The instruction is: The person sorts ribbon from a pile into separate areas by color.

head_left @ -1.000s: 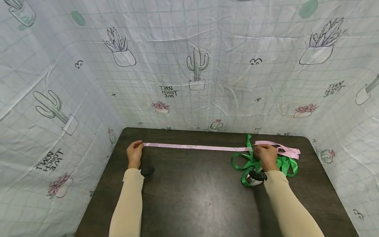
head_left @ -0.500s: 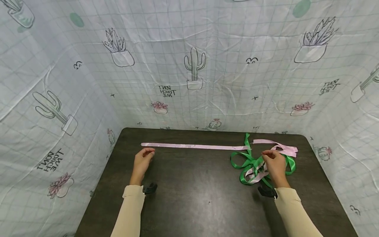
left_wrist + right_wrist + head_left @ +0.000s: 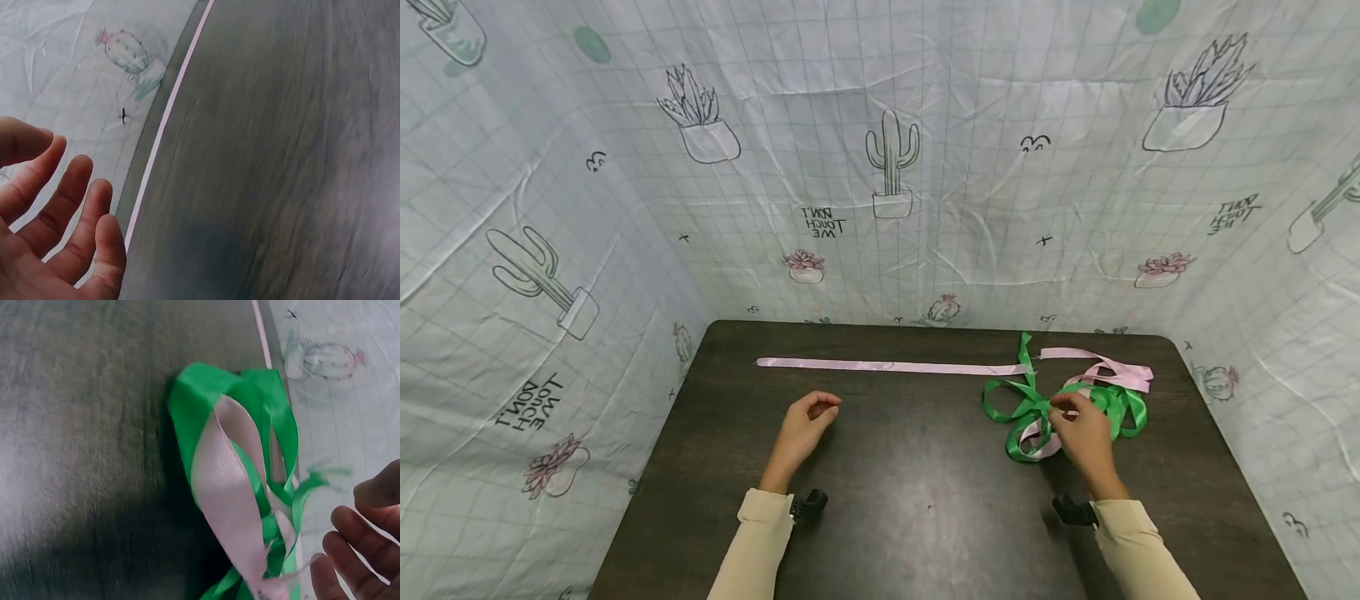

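A pink ribbon strip lies straight along the back of the dark table, with nobody holding it. In front of it my left hand hovers, thumb and fingers loosely bent and nothing between them; the left wrist view shows the fingers spread apart. My right hand is over a heap of green ribbon on the right. Its fingers are relaxed beside the loops, apart from the thumb, with no ribbon visibly gripped. Pink ribbon is tangled among the green loops. The hand hides part of the heap in the head view.
Another pink ribbon piece lies folded behind the heap at the back right. The dark wooden table has rounded back corners. A white cloth with cactus prints hangs close around its back and sides.
Both hands have let go of the pink strip, which stays lying straight. My left hand has moved right and toward me; my right hand has come back over the green heap.
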Available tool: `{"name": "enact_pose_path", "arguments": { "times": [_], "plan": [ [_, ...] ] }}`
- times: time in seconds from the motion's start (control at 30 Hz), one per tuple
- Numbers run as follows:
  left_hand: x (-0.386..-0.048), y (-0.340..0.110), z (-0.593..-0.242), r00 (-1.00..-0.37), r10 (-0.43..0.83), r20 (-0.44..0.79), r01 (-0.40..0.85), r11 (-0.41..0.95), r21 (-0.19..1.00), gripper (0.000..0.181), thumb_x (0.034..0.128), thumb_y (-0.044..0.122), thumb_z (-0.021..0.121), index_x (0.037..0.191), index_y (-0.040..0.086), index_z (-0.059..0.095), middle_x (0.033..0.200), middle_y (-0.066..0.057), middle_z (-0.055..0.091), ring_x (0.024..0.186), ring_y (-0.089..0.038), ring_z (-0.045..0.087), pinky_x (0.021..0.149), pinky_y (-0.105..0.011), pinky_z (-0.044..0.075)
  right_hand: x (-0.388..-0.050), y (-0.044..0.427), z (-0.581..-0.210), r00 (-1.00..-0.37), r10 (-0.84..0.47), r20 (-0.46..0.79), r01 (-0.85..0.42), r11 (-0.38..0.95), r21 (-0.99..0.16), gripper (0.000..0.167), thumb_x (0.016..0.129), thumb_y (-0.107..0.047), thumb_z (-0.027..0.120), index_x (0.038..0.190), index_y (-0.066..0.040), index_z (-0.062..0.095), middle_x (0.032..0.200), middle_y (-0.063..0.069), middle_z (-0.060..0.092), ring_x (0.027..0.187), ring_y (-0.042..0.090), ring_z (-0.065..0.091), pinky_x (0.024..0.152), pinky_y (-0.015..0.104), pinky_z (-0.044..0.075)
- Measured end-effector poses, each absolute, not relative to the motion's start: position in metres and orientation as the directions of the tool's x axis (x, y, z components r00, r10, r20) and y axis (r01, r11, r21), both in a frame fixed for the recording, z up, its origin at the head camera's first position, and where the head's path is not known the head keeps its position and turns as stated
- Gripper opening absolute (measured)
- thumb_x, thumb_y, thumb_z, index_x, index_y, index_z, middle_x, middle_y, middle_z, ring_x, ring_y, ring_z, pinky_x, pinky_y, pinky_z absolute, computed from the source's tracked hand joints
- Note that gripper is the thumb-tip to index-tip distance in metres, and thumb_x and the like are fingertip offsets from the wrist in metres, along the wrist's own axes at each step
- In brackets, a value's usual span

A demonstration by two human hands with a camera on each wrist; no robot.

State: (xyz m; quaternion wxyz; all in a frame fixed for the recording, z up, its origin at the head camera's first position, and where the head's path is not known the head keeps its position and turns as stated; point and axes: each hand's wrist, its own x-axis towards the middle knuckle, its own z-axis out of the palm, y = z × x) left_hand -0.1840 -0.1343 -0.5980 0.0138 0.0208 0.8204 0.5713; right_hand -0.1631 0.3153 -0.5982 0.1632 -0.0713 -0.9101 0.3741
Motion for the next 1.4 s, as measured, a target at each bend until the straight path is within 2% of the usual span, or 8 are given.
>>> {"name": "enact_pose_path", "arguments": {
  "times": [0.07,0.13,0.23,0.4,0.5,0.8,1.07,1.4],
  "plan": [
    [-0.182,-0.131,-0.598,-0.997,0.072,0.004,0.029,0.351,0.936,0.018,0.0997,0.009,0.069,0.115,0.000,0.073,0.111,-0.013,0.075,0.097,-0.018,0.069,0.086,-0.032,0.053,-0.162,0.310,-0.598,-0.938,0.213,0.274,-0.035,0.728,-0.684,0.015,0.091,0.004,0.070,0.105,0.006,0.072,0.105,0.027,0.073,0.095,0.044,0.069,0.081,0.038,0.056],
    [-0.181,-0.129,-0.599,-0.995,0.097,0.014,0.048,0.354,0.934,0.018,0.0998,0.009,0.068,0.115,0.000,0.073,0.111,-0.014,0.075,0.097,-0.018,0.069,0.086,-0.031,0.053,-0.161,0.304,-0.598,-0.937,0.174,0.302,-0.075,0.746,-0.662,0.016,0.090,0.005,0.070,0.106,0.008,0.071,0.106,0.029,0.073,0.097,0.047,0.067,0.084,0.054,0.053],
    [-0.180,-0.128,-0.600,-0.992,0.121,0.022,0.065,0.360,0.931,0.018,0.0998,0.009,0.068,0.114,-0.001,0.073,0.110,-0.013,0.075,0.098,-0.018,0.069,0.085,-0.029,0.053,-0.161,0.297,-0.600,-0.932,0.112,0.346,-0.137,0.774,-0.619,0.018,0.087,0.007,0.071,0.105,0.009,0.071,0.106,0.030,0.072,0.100,0.050,0.065,0.085,0.063,0.050],
    [-0.179,-0.129,-0.602,-0.992,0.123,0.017,0.060,0.355,0.933,0.017,0.0985,0.008,0.069,0.113,0.000,0.073,0.110,-0.012,0.075,0.099,-0.018,0.068,0.085,-0.029,0.051,-0.165,0.285,-0.604,-0.937,0.002,0.348,-0.192,0.831,-0.521,0.020,0.087,0.007,0.073,0.107,0.011,0.071,0.104,0.030,0.071,0.104,0.051,0.064,0.088,0.064,0.050],
    [-0.179,-0.127,-0.602,-0.993,0.119,0.010,0.054,0.366,0.929,0.015,0.0982,0.008,0.069,0.111,0.002,0.074,0.109,-0.011,0.076,0.099,-0.018,0.069,0.084,-0.029,0.050,-0.170,0.276,-0.607,-0.945,-0.053,0.323,-0.205,0.866,-0.456,0.021,0.087,0.003,0.076,0.107,0.009,0.071,0.105,0.027,0.071,0.103,0.048,0.064,0.084,0.061,0.053],
    [-0.175,-0.120,-0.601,-0.989,0.149,0.004,0.059,0.365,0.929,0.014,0.0983,0.011,0.070,0.110,0.004,0.074,0.110,-0.011,0.076,0.103,-0.024,0.070,0.081,-0.031,0.051,-0.183,0.259,-0.623,-0.948,-0.138,0.286,-0.234,0.913,-0.335,0.021,0.079,0.000,0.084,0.092,0.002,0.068,0.093,0.018,0.067,0.092,0.042,0.065,0.077,0.056,0.055],
    [-0.175,-0.119,-0.599,-0.983,0.182,-0.006,0.064,0.379,0.923,0.013,0.0995,0.010,0.069,0.111,0.007,0.074,0.111,-0.010,0.075,0.103,-0.023,0.070,0.082,-0.030,0.053,-0.184,0.257,-0.626,-0.967,-0.140,0.215,-0.207,0.921,-0.331,0.012,0.082,0.000,0.079,0.087,0.001,0.068,0.092,0.018,0.064,0.091,0.043,0.064,0.078,0.057,0.054],
    [-0.182,-0.122,-0.597,-0.980,0.198,-0.018,0.059,0.379,0.924,0.013,0.0995,0.012,0.069,0.111,0.007,0.075,0.110,-0.009,0.076,0.102,-0.021,0.069,0.081,-0.031,0.052,-0.177,0.262,-0.596,-0.962,-0.083,0.260,-0.217,0.811,-0.543,0.008,0.087,0.003,0.074,0.095,0.001,0.071,0.091,0.019,0.073,0.084,0.036,0.069,0.075,0.053,0.054]
  ]
}}
